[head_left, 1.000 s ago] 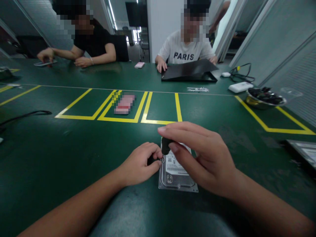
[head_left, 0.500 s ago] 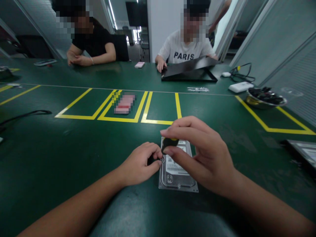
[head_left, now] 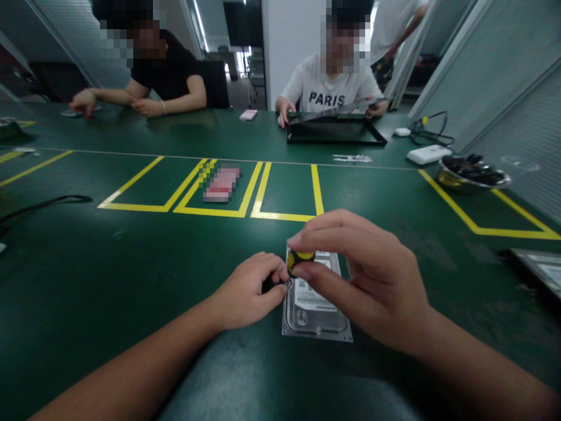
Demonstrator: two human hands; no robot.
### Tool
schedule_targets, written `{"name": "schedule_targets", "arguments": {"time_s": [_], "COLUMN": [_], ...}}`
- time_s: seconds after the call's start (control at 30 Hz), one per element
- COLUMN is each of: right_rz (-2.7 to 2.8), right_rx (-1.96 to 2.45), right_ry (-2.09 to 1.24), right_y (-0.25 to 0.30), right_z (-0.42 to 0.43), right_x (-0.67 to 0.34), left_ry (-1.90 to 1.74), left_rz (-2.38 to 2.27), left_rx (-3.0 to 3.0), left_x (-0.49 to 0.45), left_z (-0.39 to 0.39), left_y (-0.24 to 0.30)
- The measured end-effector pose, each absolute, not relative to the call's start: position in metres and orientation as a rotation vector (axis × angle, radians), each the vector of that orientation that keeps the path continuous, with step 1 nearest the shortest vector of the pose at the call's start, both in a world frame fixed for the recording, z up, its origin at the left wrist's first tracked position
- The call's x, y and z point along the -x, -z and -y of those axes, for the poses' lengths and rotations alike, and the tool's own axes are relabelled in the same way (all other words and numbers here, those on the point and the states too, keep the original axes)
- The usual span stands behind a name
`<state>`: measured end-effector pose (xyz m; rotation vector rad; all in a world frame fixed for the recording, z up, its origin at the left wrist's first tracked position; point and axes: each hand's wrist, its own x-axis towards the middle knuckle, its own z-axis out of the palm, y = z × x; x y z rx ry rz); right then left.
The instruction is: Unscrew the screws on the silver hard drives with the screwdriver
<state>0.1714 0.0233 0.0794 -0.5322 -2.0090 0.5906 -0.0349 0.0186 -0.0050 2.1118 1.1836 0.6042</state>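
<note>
A hard drive [head_left: 322, 321] with a white label lies flat on the green table in front of me. My right hand [head_left: 366, 272] pinches the black-and-yellow handle of a screwdriver [head_left: 301, 262] between thumb and fingers, above the drive's upper left part. The screwdriver's shaft and tip are hidden. At the drive's left edge, my left hand [head_left: 254, 290] has its thumb and curled fingers closed on the rim, just below the handle. Whether anything small is also between those fingertips, I cannot tell.
Yellow tape outlines mark the table [head_left: 144, 263]; a pinkish blurred object [head_left: 222, 184] lies inside one. At right are a metal bowl [head_left: 471, 181] of dark parts, a white box [head_left: 428, 154] and a black-edged device [head_left: 537, 275]. Across, a person handles a black frame [head_left: 337, 140].
My right hand has turned and shifted slightly right, so more yellow shows on the handle. My left hand is still. Across the table, one person reaches left; another's black panel has tilted.
</note>
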Motion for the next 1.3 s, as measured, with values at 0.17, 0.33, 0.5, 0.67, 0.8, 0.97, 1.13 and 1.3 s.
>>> {"name": "schedule_targets", "arguments": {"time_s": [0.17, 0.33, 0.5, 0.67, 0.8, 0.97, 1.13, 1.3], "right_rz": [1.955, 2.018, 1.998, 2.033, 2.037, 2.001, 2.029, 2.02], "right_rx": [0.586, 0.57, 0.567, 0.565, 0.587, 0.632, 0.55, 0.573], "right_ry": [-0.575, -0.578, -0.53, -0.541, -0.533, -0.448, -0.488, -0.483], "right_y": [-0.0792, -0.0792, -0.0779, -0.0787, -0.0784, -0.0743, -0.0737, -0.0743], "right_z": [-0.0241, -0.0221, -0.0215, -0.0217, -0.0223, -0.0241, -0.0243, -0.0244], "right_x": [-0.1722, -0.1726, -0.1718, -0.1739, -0.1735, -0.1719, -0.172, -0.1715], "left_ry": [-0.607, -0.592, -0.584, -0.59, -0.607, -0.602, -0.602, -0.589], "left_rz": [-1.181, -1.17, -1.183, -1.174, -1.175, -1.188, -1.187, -1.175], "left_rx": [-2.096, -2.09, -2.079, -2.11, -2.128, -2.128, -2.144, -2.098], "left_x": [0.0352, 0.0353, 0.0351, 0.0351, 0.035, 0.0349, 0.0353, 0.0346], "left_z": [-0.0187, -0.0187, -0.0186, -0.0193, -0.0192, -0.0185, -0.0191, -0.0195], "left_y": [0.0035, 0.0053, 0.0047, 0.0057, 0.0056, 0.0056, 0.0068, 0.0041]}}
